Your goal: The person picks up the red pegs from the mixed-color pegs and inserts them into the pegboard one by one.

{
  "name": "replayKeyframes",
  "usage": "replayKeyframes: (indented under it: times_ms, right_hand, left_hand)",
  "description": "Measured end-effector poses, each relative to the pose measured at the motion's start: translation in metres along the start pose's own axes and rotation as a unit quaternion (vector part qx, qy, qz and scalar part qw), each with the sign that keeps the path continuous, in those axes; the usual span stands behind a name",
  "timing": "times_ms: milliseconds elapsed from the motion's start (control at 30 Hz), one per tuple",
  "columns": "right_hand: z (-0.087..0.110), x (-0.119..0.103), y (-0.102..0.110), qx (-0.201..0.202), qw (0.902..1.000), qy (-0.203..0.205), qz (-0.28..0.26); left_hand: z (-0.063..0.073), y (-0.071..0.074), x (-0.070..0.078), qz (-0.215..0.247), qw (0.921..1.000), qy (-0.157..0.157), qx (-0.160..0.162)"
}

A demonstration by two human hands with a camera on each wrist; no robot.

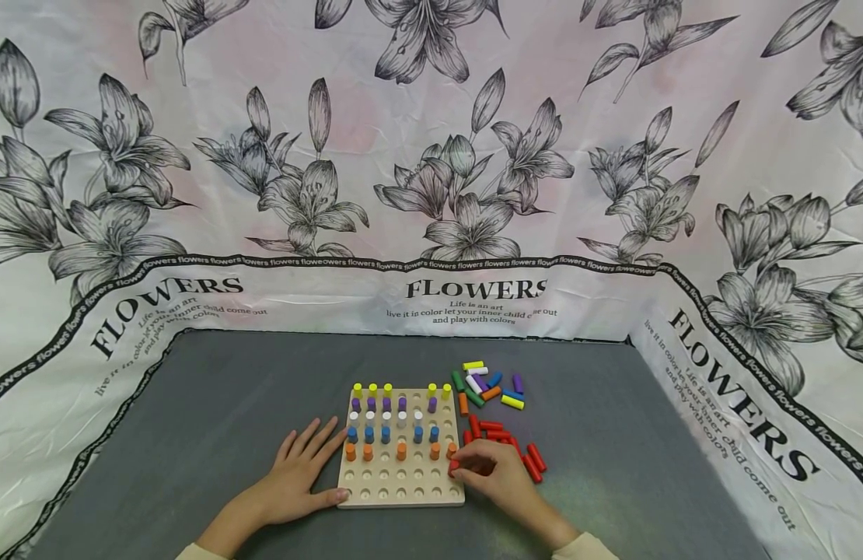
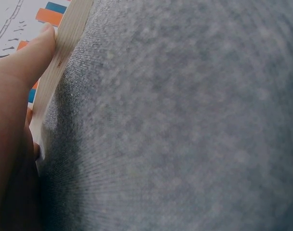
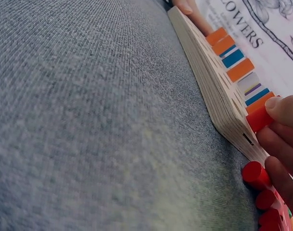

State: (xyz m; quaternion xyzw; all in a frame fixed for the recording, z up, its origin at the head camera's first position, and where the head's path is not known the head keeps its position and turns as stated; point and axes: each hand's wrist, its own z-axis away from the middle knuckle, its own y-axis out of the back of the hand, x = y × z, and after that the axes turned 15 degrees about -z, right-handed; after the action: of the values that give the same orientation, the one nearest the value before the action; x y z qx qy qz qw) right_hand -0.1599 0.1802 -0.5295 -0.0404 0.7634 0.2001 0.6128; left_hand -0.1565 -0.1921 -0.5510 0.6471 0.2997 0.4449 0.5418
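Right hand (image 1: 497, 476): thumb and fingers pinching a red peg (image 1: 453, 467), held upright at the right end of the pegboard's (image 1: 403, 502) second row from the near edge. Can't tell if it's fully seated.

Left hand (image 1: 291, 474): fingers straight and spread, forefinger along the board's left edge, thumb tip at its near-left corner.

Board is pale wood, layered edge. Upright pegs by row, far to near: yellow, purple, white, blue, orange. Loose red pegs (image 1: 534, 457) lie just right of the board, mixed-colour pegs (image 1: 491, 393) beyond them.

Surface: flat dark grey tabletop (image 1: 263, 381), woven texture in both wrist views, lighter patch near the right forearm. White-and-pink backdrop (image 1: 396, 167) runs round the back and both sides, wrinkled, black line-drawn lilies.

Writing: "FLOWERS" large on the back and each side. Under the centre one: "Life is an art", "live it in color let your inner child", then a creased bit, "and play with colors". Black band (image 1: 431, 265) above repeats "flowers" in small white letters.
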Motion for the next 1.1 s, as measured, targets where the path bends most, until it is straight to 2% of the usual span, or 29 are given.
replayKeyframes:
  times_ms: [300, 733, 933, 1100]
  right_hand:
    - [0.0, -0.002, 0.0, 0.005, 0.9998, -0.017, -0.003]
    - [-0.001, -0.004, 0.006, -0.015, 0.9986, -0.037, -0.034]
    - [-0.001, -0.01, 0.011, -0.007, 0.9984, -0.044, -0.034]
    - [-0.002, -0.015, 0.019, 0.014, 0.9987, -0.044, -0.021]
  left_hand:
    - [0.0, 0.001, 0.0, 0.005, 1.0, 0.0, 0.0]
    - [-0.001, 0.0, 0.0, 0.005, 0.9999, 0.003, -0.009]
    - [-0.001, 0.0, 0.0, 0.008, 1.0, 0.002, -0.006]
    - [0.0, 0.0, 0.0, 0.005, 1.0, -0.002, 0.003]
